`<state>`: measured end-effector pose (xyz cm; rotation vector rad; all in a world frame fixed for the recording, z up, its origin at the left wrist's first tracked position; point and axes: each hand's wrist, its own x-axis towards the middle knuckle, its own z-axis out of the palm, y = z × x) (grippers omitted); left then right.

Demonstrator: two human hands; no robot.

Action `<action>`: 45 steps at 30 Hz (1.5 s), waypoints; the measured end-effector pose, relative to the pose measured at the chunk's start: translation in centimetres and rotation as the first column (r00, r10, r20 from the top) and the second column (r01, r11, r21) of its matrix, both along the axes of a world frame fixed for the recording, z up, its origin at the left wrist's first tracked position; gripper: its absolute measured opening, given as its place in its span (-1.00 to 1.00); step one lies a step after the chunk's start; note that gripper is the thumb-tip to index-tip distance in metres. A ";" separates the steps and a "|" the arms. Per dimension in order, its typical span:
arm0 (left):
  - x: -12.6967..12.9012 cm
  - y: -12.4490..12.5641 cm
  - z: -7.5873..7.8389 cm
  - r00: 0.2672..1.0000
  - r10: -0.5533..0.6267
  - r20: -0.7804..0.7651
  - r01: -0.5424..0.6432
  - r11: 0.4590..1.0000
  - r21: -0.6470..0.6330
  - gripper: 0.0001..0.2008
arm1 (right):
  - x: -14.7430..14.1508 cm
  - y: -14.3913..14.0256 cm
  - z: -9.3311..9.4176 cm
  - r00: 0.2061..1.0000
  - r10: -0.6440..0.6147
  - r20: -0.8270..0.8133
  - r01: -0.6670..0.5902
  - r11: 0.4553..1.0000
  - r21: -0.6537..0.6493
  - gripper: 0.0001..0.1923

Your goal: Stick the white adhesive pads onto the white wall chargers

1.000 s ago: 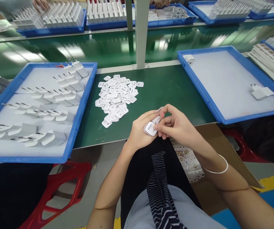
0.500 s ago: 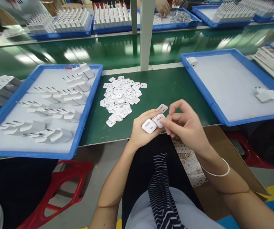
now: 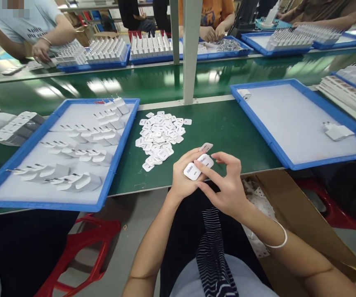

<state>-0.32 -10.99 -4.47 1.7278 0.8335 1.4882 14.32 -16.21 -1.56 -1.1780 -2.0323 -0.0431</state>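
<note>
My left hand [image 3: 184, 179] grips 2 white chargers [image 3: 198, 167] at table [image 3: 227, 123] edge; right hand [image 3: 227, 185], fingers spread, touches them. Loose grip could drop one onto my lap. Sticker pile [image 3: 161, 136] lies just beyond.

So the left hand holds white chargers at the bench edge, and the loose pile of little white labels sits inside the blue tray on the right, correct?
Not quite. The head view shows the label pile lying on the green bench, between the two blue trays, not inside the right tray. The left hand does hold white chargers at the bench edge.
</note>
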 end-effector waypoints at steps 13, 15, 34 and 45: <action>0.3 -0.5 -0.9 0.997 0.039 0.065 -0.035 0.998 -0.059 -0.56 | 0.2 -0.4 -1.4 0.994 0.037 0.099 -0.045 0.996 0.077 -0.50; 0.4 -0.5 -1.1 0.994 0.046 0.095 -0.039 0.997 -0.073 -0.55 | 0.0 -0.6 -1.6 0.993 0.040 0.107 -0.050 0.994 0.093 -0.51; -2.2 -2.5 1.7 0.989 0.138 -0.060 -0.137 0.990 0.008 -0.54 | -0.1 -1.3 -0.7 0.955 0.269 -0.127 -0.274 0.962 -0.020 -0.63; -18.8 -9.5 14.7 0.160 0.375 -0.913 -0.622 0.757 0.201 -0.71 | -1.4 -0.5 -2.9 0.798 0.279 -0.534 -0.450 0.865 -0.221 -0.70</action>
